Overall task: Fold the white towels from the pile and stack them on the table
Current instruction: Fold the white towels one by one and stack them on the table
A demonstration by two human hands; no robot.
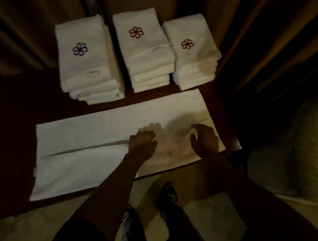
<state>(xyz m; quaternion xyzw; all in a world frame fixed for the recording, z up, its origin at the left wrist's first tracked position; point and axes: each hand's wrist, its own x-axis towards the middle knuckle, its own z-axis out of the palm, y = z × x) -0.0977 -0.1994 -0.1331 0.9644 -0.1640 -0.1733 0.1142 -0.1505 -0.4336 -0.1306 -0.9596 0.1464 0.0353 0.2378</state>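
Note:
A long white towel [93,134] lies spread across the near part of the dark table [15,101], folded lengthwise with a seam running left to right. My left hand [142,144] rests on the towel near the seam's right end, fingers bent against the cloth. My right hand [205,139] hovers or rests at the towel's right end, fingers loosely curled downward. Behind the towel stand three stacks of folded white towels: the left stack [86,65] with a blue flower emblem, the middle stack [146,53] and the right stack [193,57] with red emblems.
A pale heap of cloth [287,162] lies to the right of the table, dim and hard to make out. Curtains hang behind the table. My feet [168,194] stand on the light floor below the table's near edge.

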